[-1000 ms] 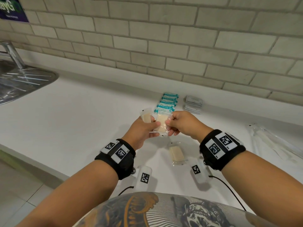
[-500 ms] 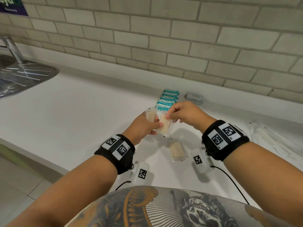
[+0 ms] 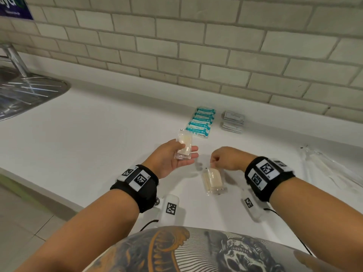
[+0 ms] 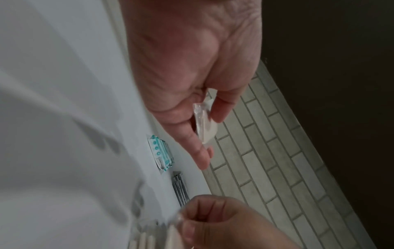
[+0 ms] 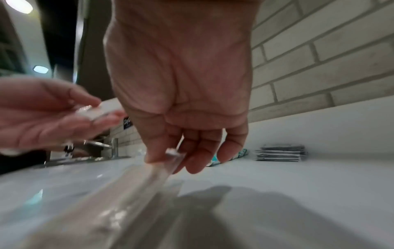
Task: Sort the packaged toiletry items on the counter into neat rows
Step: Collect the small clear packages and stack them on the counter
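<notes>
At the far left, a steel sink (image 3: 29, 95) is set into the white counter (image 3: 102, 130), below a wall of pale tiles (image 3: 176, 46). The left hand (image 3: 172, 158) is raised above the counter, palm turned up, fingers mostly straight; its thumb presses a clear-wrapped cream soap packet (image 3: 183, 147) against the fingers, so the packet is pinched there and off the surface. The left wrist view shows the same packet (image 4: 204, 124) edge-on between thumb and fingers. Behind that hand, near the wall, a row of teal-and-white packets (image 3: 202, 121) lies overlapped in a tidy line. To the right and nearer the person, a second soap packet (image 3: 213, 179) rests on the counter, lying lengthwise toward the person. The right hand (image 3: 227, 159) is lowered just beyond it, fingers curled, thumb and forefinger pinching the far end of that packet's wrapper; the right wrist view shows the clear wrapper edge (image 5: 172, 152) caught at the fingertips (image 5: 153, 158). Just right of the teal row sits a small stack of grey sachets (image 3: 232, 121), apart from it. Both wrists wear black bands with printed markers. At the far right, long clear-wrapped items (image 3: 330, 169) lie on the counter, well apart from the hands; what they hold is unclear.
</notes>
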